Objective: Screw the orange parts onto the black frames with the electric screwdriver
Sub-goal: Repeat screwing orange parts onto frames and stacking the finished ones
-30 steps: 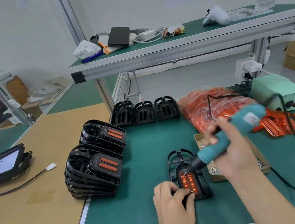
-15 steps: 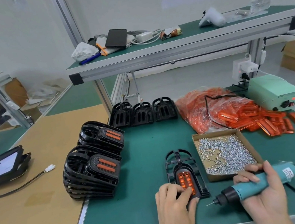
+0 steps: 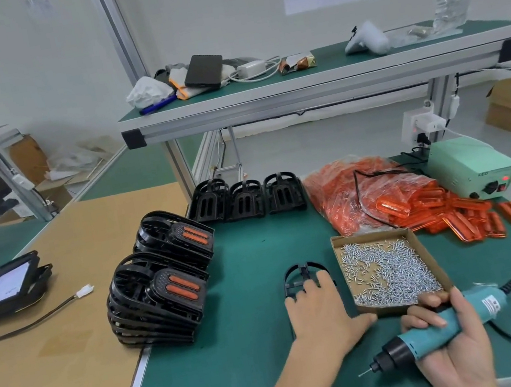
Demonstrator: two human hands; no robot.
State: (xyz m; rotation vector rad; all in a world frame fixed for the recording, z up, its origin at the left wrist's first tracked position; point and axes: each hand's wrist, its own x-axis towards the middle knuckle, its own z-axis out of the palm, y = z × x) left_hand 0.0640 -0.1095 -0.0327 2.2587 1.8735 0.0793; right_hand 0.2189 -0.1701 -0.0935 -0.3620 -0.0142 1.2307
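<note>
A black frame point(image 3: 304, 270) lies flat on the green mat, just left of the screw box. My left hand point(image 3: 323, 314) rests palm down on it with the fingers spread and the thumb out to the right. It hides the frame's near half and the orange part on it. At the front right, my right hand point(image 3: 459, 351) grips the teal electric screwdriver point(image 3: 442, 329), held low with the bit pointing left and clear of the frame. The screwdriver's cable trails off to the right.
An open cardboard box of screws point(image 3: 387, 310) sits between my hands. Behind it are a bag of orange parts point(image 3: 350, 197), loose orange parts point(image 3: 476, 215) and a green power unit point(image 3: 471, 169). Stacked finished frames point(image 3: 160, 298) stand left, three bare frames point(image 3: 243, 199) at the back.
My right hand has brought the screwdriver away from the frame, down to the front right. My left hand has slid forward over the frame and now covers the orange part.
</note>
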